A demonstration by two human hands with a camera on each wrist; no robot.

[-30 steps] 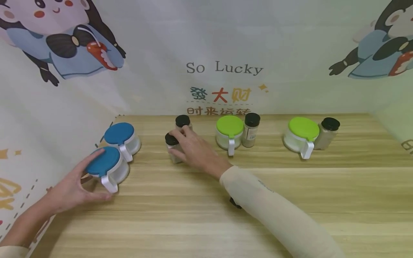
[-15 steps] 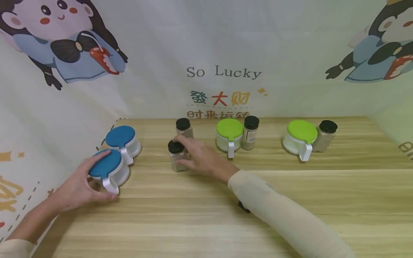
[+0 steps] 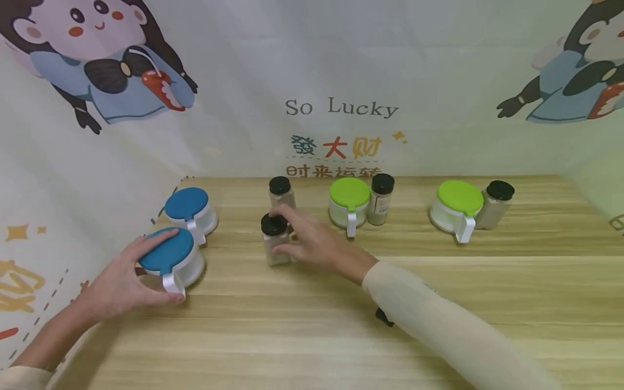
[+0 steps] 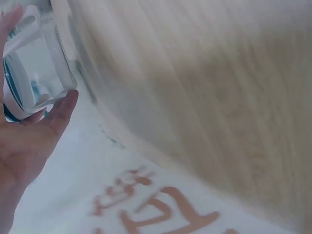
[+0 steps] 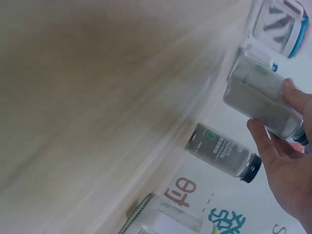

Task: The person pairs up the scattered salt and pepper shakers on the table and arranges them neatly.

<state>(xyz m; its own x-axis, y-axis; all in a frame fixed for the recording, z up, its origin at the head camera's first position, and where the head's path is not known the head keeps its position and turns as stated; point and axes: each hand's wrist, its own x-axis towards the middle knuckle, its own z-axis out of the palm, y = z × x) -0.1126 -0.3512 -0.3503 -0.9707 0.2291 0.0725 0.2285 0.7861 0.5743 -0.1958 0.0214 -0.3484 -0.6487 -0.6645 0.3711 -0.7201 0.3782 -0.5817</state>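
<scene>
The left hand (image 3: 122,284) grips a blue-lidded clear round jar (image 3: 174,257); the right hand (image 3: 319,241) holds a black-capped clear bottle (image 3: 274,239) of greyish powder.

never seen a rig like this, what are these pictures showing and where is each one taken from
There is no robot here: a person works bare-handed. The wide view comes from a camera worn on the head; the other two, tipped sideways, come from one camera on each wrist. On a pale wooden table, the left hand grips a round, blue-lidded jar with a white handle, while the right hand holds a see-through, black-capped bottle between thumb and fingers. Behind those stand a second blue-lidded jar and a second black-capped bottle. Farther right, two green-lidded jars with white handles each have another black-capped bottle beside them.
</scene>
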